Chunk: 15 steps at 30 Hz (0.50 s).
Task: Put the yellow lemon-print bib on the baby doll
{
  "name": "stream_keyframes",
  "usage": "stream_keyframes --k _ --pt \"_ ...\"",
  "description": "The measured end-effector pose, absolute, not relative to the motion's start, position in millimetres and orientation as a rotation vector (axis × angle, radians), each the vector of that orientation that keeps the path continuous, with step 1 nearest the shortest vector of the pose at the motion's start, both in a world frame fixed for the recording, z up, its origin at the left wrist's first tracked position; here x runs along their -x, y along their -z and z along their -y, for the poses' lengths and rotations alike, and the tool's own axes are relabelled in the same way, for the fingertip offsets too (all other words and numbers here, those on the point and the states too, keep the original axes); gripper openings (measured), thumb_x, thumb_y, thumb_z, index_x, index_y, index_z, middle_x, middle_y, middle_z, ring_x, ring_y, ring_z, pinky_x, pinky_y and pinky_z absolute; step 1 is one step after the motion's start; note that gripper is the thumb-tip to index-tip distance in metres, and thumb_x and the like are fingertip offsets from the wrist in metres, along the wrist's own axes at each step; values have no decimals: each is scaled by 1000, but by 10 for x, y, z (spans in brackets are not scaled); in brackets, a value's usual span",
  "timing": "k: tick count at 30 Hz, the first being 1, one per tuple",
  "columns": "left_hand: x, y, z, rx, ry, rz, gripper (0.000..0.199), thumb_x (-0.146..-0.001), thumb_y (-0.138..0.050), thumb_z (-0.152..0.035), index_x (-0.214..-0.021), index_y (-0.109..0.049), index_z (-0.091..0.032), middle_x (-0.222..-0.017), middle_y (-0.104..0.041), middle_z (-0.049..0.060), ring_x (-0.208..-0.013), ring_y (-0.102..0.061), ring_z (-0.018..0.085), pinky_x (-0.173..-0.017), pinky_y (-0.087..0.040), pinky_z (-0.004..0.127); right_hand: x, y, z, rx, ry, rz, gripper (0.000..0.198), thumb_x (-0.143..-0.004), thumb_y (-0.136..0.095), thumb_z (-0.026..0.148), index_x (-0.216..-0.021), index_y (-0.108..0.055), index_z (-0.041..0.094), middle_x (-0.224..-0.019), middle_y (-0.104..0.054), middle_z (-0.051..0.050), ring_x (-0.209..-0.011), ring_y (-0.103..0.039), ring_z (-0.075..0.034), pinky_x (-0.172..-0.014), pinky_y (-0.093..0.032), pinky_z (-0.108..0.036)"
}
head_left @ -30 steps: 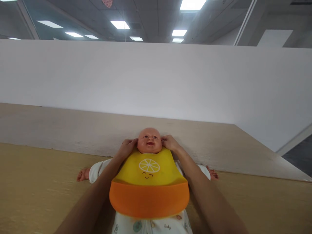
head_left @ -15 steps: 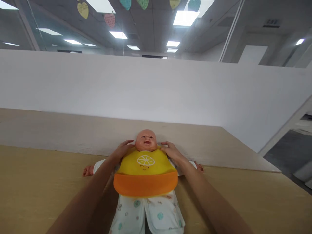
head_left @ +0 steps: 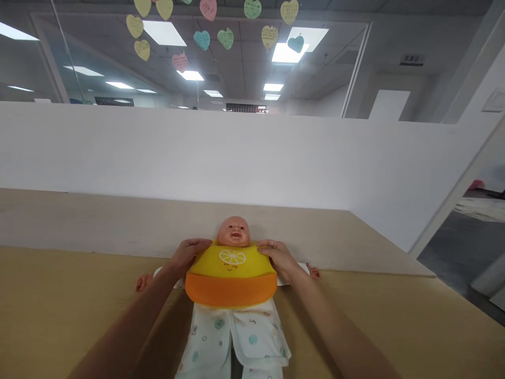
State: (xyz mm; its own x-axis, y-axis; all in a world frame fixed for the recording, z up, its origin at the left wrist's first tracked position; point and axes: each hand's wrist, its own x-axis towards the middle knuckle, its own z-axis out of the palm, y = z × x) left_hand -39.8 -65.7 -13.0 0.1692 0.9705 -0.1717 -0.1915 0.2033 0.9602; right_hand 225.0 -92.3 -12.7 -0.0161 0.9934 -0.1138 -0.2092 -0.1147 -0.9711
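Observation:
A baby doll [head_left: 233, 231] lies on its back in white printed clothes, arms spread to both sides. Over its chest is a yellow bib [head_left: 232, 265] with a white citrus slice, a smiling face and an orange catch pocket along the bottom. My left hand [head_left: 192, 253] holds the bib's upper left edge by the doll's shoulder, fingers together. At the opposite upper edge, my right hand [head_left: 277, 255] pinches the bib with its fingertips. Both thumbs are largely hidden.
The doll lies on a light wooden surface [head_left: 79, 300], its head on a paler strip [head_left: 98, 221] at the back. Behind rises a white low wall [head_left: 236, 158] topped by glass with heart-shaped notes [head_left: 226, 38]. Grey floor [head_left: 453, 252] shows at right.
My hands have come from beside the doll's neck slightly down onto the bib's upper edges, fingers closing on them. The view has tilted up a little, showing more notes.

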Motion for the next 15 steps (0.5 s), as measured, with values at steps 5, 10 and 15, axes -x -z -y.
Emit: stream_keyframes --k 5,10,15 --pt "301 91 589 -970 -1150 -1133 27 -55 -76 -27 -79 -68 -16 -68 -71 3 -62 -65 16 -61 -52 28 -2210 40 899 1196 -1332 934 26 -56 -67 15 -81 -64 14 -68 -68 -3 -60 -62 -15 -57 -47 -24" --pt "287 144 607 -1046 -1083 -1207 33 -52 -77 -35 -76 -66 -17 -64 -69 2 -58 -63 16 -55 -49 28 -2186 160 834 1218 -1299 993 22 -58 -65 13 -79 -65 15 -69 -68 -3 -59 -62 -14 -57 -47 -24" --pt "364 216 627 -1414 -1122 -1451 33 -60 -67 -45 -78 -69 -17 -76 -70 5 -78 -64 22 -65 -49 30 -2192 307 771 1237 -1300 1045 23 -59 -64 16 -82 -66 15 -71 -68 -3 -61 -62 -15 -59 -47 -25"
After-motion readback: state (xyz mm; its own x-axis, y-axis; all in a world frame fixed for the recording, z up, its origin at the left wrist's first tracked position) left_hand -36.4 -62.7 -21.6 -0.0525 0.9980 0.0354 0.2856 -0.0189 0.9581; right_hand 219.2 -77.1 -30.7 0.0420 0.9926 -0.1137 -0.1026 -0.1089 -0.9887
